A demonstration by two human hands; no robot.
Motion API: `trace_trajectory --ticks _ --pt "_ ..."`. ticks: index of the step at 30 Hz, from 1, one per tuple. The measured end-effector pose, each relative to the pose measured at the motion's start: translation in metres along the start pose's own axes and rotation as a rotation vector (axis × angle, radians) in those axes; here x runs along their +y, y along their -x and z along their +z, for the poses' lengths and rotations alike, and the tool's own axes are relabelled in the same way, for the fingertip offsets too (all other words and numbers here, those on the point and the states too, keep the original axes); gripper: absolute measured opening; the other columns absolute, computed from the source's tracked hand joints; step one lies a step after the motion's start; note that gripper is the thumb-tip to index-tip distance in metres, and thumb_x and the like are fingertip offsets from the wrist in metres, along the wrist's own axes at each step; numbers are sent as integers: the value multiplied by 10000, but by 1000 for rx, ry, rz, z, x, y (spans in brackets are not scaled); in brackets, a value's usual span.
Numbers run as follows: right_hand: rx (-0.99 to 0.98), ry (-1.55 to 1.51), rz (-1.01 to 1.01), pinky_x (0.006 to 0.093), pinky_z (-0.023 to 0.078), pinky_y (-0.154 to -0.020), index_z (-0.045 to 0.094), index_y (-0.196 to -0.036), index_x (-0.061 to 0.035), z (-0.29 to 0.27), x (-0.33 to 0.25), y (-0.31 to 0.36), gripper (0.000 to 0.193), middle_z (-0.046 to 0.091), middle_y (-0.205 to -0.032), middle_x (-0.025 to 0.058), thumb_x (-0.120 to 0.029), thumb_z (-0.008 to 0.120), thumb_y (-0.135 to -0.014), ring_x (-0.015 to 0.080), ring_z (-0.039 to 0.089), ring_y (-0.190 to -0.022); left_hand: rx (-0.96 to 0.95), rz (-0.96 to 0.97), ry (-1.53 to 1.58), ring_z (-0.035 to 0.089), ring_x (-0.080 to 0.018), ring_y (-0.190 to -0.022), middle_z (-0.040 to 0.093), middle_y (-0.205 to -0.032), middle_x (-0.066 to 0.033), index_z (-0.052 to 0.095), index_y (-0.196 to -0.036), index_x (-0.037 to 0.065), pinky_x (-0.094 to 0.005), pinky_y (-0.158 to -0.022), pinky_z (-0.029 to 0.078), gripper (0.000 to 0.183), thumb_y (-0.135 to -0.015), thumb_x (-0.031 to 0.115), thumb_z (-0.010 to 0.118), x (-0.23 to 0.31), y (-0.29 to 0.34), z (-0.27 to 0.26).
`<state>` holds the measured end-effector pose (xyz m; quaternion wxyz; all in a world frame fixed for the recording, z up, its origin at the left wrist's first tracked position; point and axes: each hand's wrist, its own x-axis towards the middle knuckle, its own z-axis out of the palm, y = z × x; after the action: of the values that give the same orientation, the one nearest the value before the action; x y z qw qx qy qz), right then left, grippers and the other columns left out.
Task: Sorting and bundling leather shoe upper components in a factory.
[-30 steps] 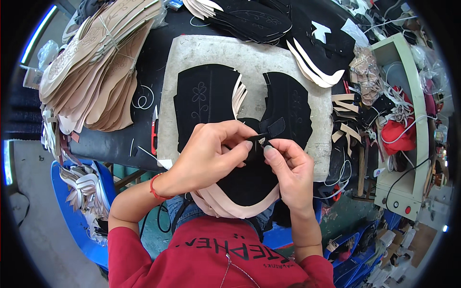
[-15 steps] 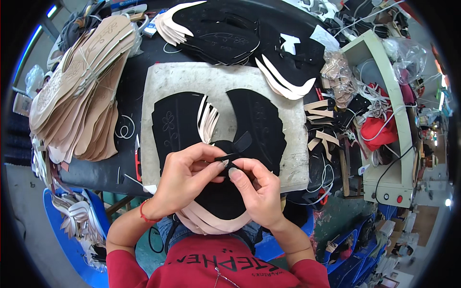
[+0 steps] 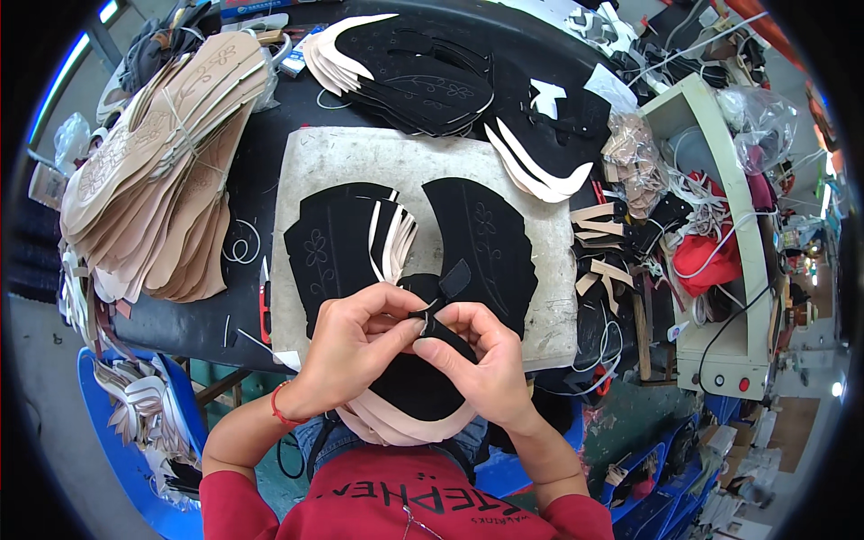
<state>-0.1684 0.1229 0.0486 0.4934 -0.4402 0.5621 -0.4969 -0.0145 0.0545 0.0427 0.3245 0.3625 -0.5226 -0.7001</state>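
My left hand (image 3: 369, 340) and my right hand (image 3: 477, 360) meet over the near edge of the work board, fingertips pinched together. Between them they grip a narrow black strap (image 3: 457, 277), one flat end sticking up beyond my fingers. Beneath my hands lies a black shoe-upper piece (image 3: 418, 389) with pale pieces (image 3: 409, 425) layered along its near edge, close to my lap. Just beyond, black upper pieces with a stitched flower spread left (image 3: 328, 256) and right (image 3: 486, 243). Several pale-edged narrow strips (image 3: 394, 243) fan out by the left one. My fingers partly hide the strap.
The pieces rest on a worn pale board (image 3: 351, 153). A tied stack of tan uppers (image 3: 171, 171) stands at left; more black uppers (image 3: 423, 81) lie at the back. Red-handled scissors (image 3: 264, 310) lie beside the board. A grey-green machine housing (image 3: 756, 297) stands at right.
My right hand's fingers have shifted along the strap, and more of it shows folded over between my hands. Its upright flat end has turned slightly. The whole view has shifted a little.
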Motion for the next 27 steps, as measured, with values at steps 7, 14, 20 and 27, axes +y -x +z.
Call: trace_trajectory --ticks 7,14,20,27 --pt "-44 44 137 194 455 -707 578 -918 -8 -5 -6 -1 216 600 -821 -2 -127 725 -814 42 535 -777 -11 86 -108 673 -138 -785 676 -827 -103 610 -963 -51 -254 -681 549 127 -842 -30 582 -2 3 3" --pt "19 12 45 193 433 -675 578 -869 -2 1 3 -5 159 597 -802 -9 -139 657 -877 40 508 -745 -26 35 -146 666 -145 -795 647 -876 -97 578 -973 -63 -247 -702 566 118 -864 -19 587 2 4 6" --pt "77 64 35 197 451 -709 606 -943 -1 1 -8 -1 160 623 -823 -1 -127 667 -866 40 539 -773 -11 -30 30 663 -142 -811 654 -881 -99 582 -989 -63 -241 -711 563 130 -867 -21 581 1 2 4" --pt "-36 -14 137 180 447 -700 585 -948 -2 -8 -5 -4 156 607 -844 -7 -115 655 -867 26 530 -765 -42 90 -87 689 -167 -763 675 -831 -130 588 -989 -68 -254 -658 560 141 -858 -18 567 2 2 6"
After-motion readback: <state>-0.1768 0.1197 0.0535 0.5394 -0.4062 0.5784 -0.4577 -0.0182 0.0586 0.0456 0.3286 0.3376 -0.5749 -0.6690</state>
